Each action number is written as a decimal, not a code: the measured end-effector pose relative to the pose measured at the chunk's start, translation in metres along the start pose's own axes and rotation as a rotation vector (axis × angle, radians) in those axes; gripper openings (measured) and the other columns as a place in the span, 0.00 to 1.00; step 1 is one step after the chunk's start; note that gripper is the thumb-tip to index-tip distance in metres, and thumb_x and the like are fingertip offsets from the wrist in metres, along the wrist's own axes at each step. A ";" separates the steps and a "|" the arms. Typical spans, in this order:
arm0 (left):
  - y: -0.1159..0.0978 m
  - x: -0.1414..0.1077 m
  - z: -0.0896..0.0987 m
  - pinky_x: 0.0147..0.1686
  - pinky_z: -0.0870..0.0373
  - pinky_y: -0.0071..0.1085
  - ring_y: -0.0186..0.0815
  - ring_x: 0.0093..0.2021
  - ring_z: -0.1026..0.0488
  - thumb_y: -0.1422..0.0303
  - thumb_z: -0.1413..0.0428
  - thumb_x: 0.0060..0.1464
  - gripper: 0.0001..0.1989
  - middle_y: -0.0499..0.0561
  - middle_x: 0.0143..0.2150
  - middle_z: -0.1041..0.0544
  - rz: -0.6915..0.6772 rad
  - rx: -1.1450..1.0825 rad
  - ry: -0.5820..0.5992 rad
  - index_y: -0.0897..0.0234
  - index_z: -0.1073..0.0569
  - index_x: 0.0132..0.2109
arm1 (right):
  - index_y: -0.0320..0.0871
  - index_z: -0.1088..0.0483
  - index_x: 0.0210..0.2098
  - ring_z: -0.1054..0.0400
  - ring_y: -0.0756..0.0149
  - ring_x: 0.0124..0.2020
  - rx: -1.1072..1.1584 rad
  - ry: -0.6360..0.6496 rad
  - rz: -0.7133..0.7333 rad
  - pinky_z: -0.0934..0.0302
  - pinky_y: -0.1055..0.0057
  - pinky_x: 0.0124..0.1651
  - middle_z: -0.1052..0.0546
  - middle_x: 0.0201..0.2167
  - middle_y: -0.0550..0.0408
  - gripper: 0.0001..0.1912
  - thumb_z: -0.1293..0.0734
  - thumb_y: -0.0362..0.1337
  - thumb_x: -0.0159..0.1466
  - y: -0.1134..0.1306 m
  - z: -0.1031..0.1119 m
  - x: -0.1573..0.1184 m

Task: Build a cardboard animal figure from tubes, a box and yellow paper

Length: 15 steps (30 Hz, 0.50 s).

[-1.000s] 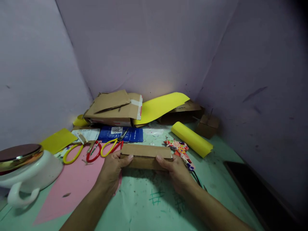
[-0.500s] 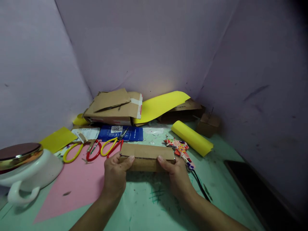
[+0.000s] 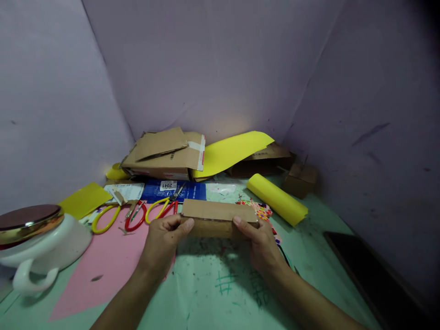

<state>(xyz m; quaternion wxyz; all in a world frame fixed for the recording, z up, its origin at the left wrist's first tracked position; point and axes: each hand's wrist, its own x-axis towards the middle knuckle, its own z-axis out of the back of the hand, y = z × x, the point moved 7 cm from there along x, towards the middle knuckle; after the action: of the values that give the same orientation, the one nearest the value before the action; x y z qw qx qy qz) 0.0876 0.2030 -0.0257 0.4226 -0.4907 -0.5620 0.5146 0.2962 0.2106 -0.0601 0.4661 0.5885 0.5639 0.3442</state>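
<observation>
A long, narrow cardboard box (image 3: pixel 215 228) is held above the green tabletop, its flat top face tilted toward me. My left hand (image 3: pixel 167 238) grips its left end, thumb on the near side and fingers hidden behind. The right end is clasped by my right hand (image 3: pixel 259 240) in the same way. Behind the box's left end lie scissors with red handles (image 3: pixel 135 219) and scissors with yellow handles (image 3: pixel 106 220). A colourful patterned paper piece (image 3: pixel 263 211) is partly covered by the box and my right hand.
Pink paper (image 3: pixel 103 270) lies at left beside a white cup (image 3: pixel 72 238) with a dark, gold-rimmed lid. Cardboard boxes (image 3: pixel 161 156) and a yellow sheet (image 3: pixel 233 153) are piled at the back wall. A yellow roll (image 3: pixel 277 199) and a black slab (image 3: pixel 364 275) occupy the right.
Both hands have moved the cardboard box slightly to the right and up, covering more of the patterned paper. The grip is unchanged, and the view has shifted a little.
</observation>
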 end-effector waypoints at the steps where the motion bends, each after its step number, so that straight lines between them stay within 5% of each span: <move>1: 0.000 0.000 -0.002 0.31 0.32 0.34 0.38 0.27 0.30 0.64 0.36 0.39 0.09 0.48 0.19 0.28 0.000 -0.015 0.013 0.65 0.24 0.22 | 0.37 0.26 0.34 0.32 0.60 0.29 -0.023 -0.003 0.014 0.38 0.69 0.30 0.23 0.28 0.52 0.21 0.26 0.44 0.45 0.001 0.001 0.000; 6: 0.000 -0.001 -0.011 0.32 0.33 0.32 0.38 0.29 0.30 0.61 0.40 0.46 0.11 0.49 0.21 0.28 0.015 -0.156 0.078 0.66 0.22 0.25 | 0.38 0.26 0.33 0.30 0.58 0.31 -0.169 0.017 0.115 0.38 0.66 0.34 0.22 0.28 0.52 0.17 0.28 0.45 0.48 0.005 0.003 0.001; 15: -0.003 -0.008 -0.004 0.29 0.38 0.29 0.33 0.25 0.38 0.65 0.40 0.42 0.15 0.44 0.19 0.38 -0.037 0.039 -0.009 0.63 0.34 0.15 | 0.38 0.27 0.34 0.31 0.58 0.31 -0.231 -0.007 0.179 0.38 0.66 0.34 0.23 0.29 0.52 0.18 0.29 0.46 0.50 0.010 0.004 -0.001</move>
<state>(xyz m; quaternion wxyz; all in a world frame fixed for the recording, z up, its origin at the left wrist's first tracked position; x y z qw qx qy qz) 0.0924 0.1961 -0.0219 0.4387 -0.4697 -0.5628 0.5198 0.3033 0.2101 -0.0522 0.5003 0.5801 0.4640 0.4449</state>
